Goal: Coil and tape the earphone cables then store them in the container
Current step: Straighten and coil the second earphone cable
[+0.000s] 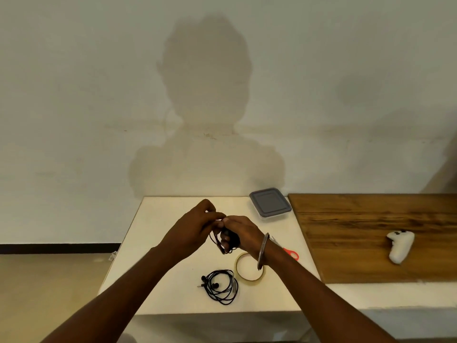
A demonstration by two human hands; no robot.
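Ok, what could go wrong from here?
Loops of the held earphone cable dangle between left hand and right hand; they may uncoil before taping.
Both hands are busy, while the tape roll lies on the table: reaching it means loosening one grip.
The container is lidded, needing a free hand.

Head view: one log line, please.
left hand, right hand: grip earphone cable | second earphones: on table | tape roll: beside them | container: lid on

There are two thin black earphone cables, the held cable (231, 238) and the loose cable (233, 285). There is one clear tape ring (247, 278), one red-handled scissors (288, 251), one grey-lidded plastic box (269, 203) and one white game controller (400, 246).
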